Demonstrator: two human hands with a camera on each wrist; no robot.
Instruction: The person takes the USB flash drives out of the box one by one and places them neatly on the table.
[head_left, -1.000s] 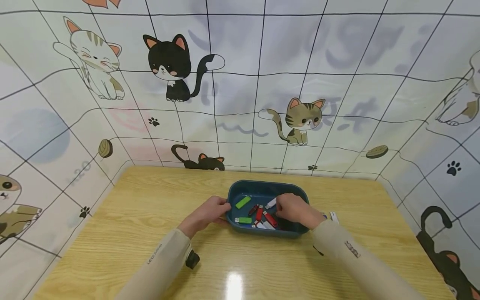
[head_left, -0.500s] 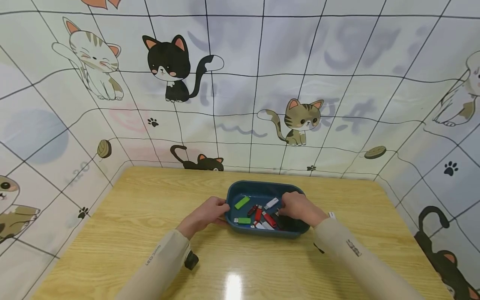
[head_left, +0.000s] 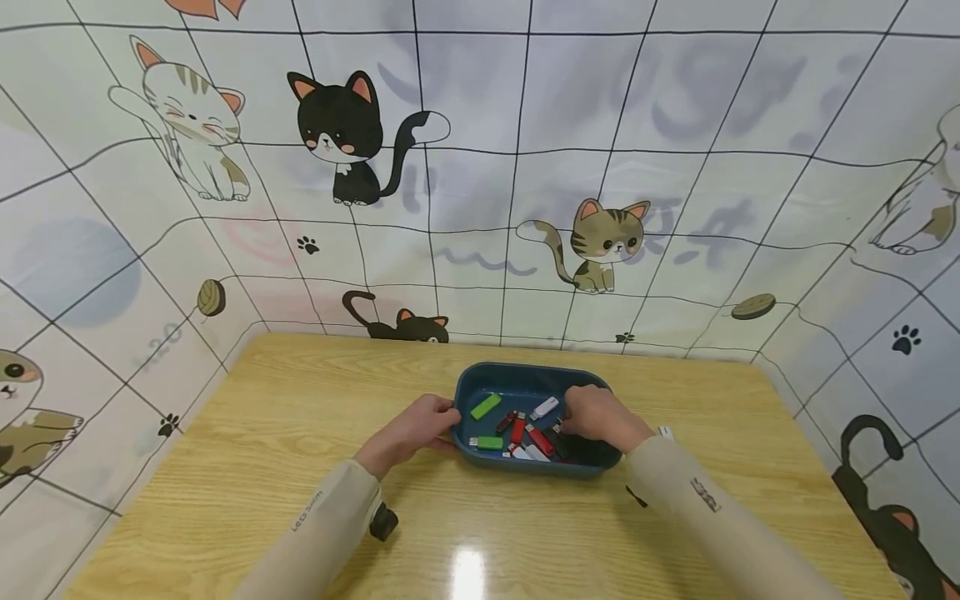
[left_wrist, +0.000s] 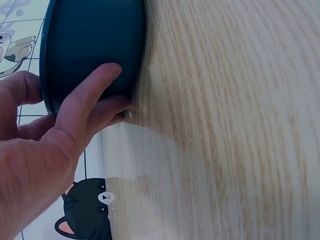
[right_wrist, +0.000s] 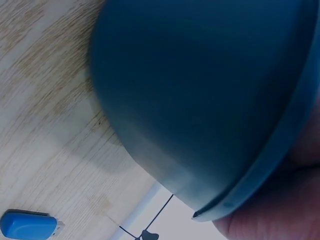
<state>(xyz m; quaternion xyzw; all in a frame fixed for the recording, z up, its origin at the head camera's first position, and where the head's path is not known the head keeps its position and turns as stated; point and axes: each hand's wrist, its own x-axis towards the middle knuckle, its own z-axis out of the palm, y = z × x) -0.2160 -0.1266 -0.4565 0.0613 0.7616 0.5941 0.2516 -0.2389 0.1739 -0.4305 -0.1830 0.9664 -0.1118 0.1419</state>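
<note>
A dark blue plastic bin (head_left: 536, 468) stands on the wooden table with several USB sticks in it. My left hand (head_left: 420, 422) grips its left end, thumb at the rim and fingers (left_wrist: 92, 92) against the outer wall. My right hand (head_left: 596, 414) reaches over the right end into the bin, fingers bent down beside a black USB stick (head_left: 556, 440); its fingertips are hidden, so I cannot tell whether they pinch anything. Left of that lie a white USB stick (head_left: 544, 407), a red USB stick (head_left: 540, 440), and green USB sticks, one near the back (head_left: 486, 407).
Outside the bin on the right, a white-tipped stick (head_left: 666, 432) shows beyond the right sleeve. A blue USB stick (right_wrist: 29, 225) lies on the table (right_wrist: 55, 135) in the right wrist view. Cat-printed cloth walls (head_left: 480, 192) rise behind and at both sides.
My right hand has shifted slightly right inside the bin, uncovering more of the white USB stick and the black one. My left hand stays on the bin's left end.
</note>
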